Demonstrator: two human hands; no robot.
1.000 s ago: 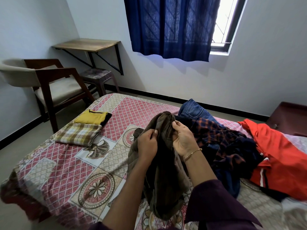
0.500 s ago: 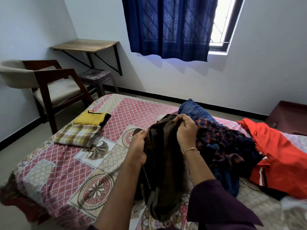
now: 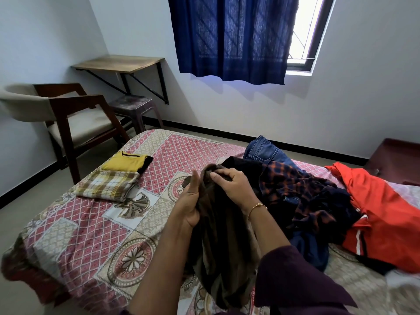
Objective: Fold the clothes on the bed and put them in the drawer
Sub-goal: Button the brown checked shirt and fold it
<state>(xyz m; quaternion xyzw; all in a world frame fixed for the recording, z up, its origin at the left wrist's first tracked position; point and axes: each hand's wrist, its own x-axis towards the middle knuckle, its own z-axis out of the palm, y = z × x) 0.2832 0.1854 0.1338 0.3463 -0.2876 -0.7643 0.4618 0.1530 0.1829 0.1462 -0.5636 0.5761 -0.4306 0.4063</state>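
While we look down at the bed (image 3: 95,226), our two hands hold up a dark brown garment (image 3: 218,242) over its near edge. Our right hand (image 3: 234,185) grips the top of the brown cloth, with its fingers (image 3: 221,176) curled and pinching a bunched fold. Our left hand (image 3: 189,205) is against the left side of the same cloth; its fingers point up, straight and close together, and the thumb side presses into the cloth. The brown garment hangs down between our arms, all crumpled, and its bottom end touches the bed near the near edge. Just to the right of it lies a messy heap: a dark plaid shirt (image 3: 293,189) with orange lines, blue jeans (image 3: 263,151) toward the far edge, and a red garment (image 3: 377,212) by the right edge. Near the far left corner of the bed sit two folded things side by side and touching: a yellow top (image 3: 125,161) and a checked cloth (image 3: 108,186) in yellow and brown. A thin gold bangle (image 3: 256,206) is on our right wrist. Beyond the bed, a wooden chair (image 3: 68,114) stands by the left wall.
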